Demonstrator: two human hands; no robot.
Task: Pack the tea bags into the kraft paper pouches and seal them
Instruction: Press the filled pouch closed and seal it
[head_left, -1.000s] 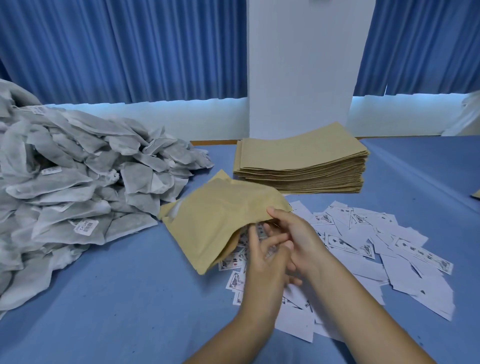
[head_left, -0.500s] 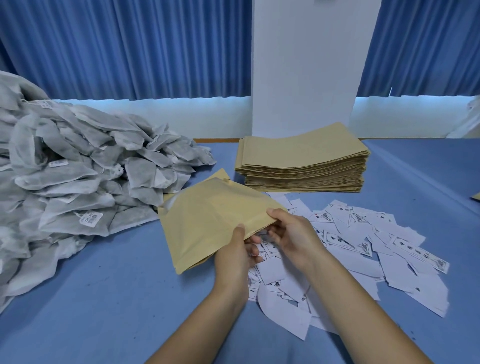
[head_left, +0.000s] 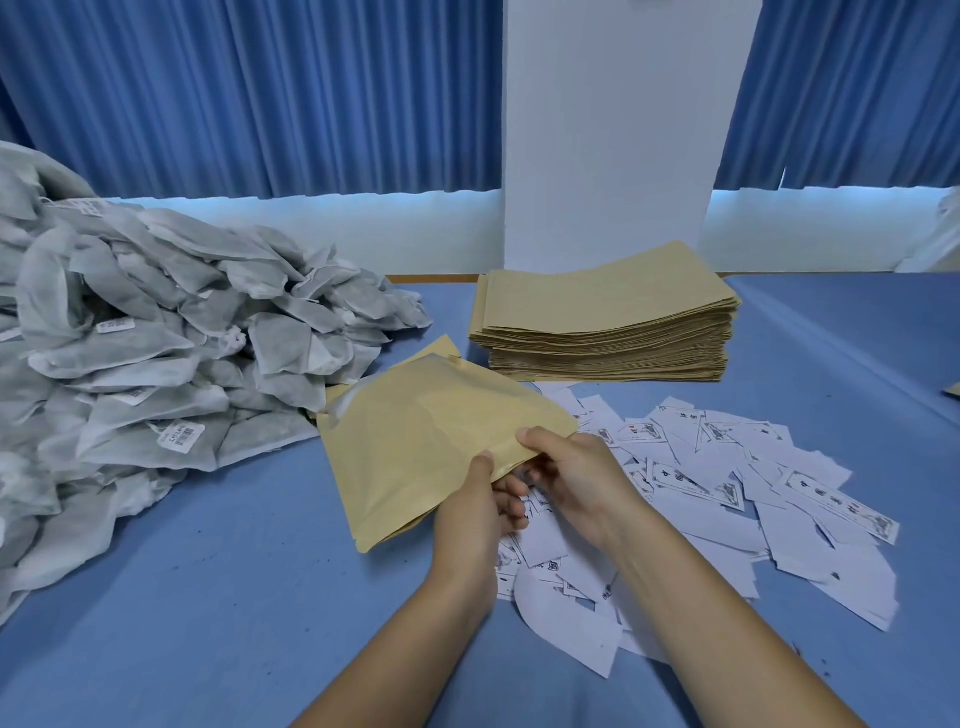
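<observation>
Kraft paper pouch (head_left: 431, 441), slightly bulging, is held above the tabletop (head_left: 208, 597), the left hand (head_left: 467, 512) and right hand (head_left: 569, 478) each with a grip pinching its near edge. Its contents are hidden. Packing looks barely begun: a heap of tea bags (head_left: 156, 353) and a stack of flat pouches (head_left: 608, 322) await.

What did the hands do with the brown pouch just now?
The left hand slid a little to the left and took hold of the kraft pouch by its near edge, thumb on top. A second ago it was only beside the right hand, which kept pinching that edge. The stack of pouches, the pile of tea bags and the paper slips stayed put.
</observation>
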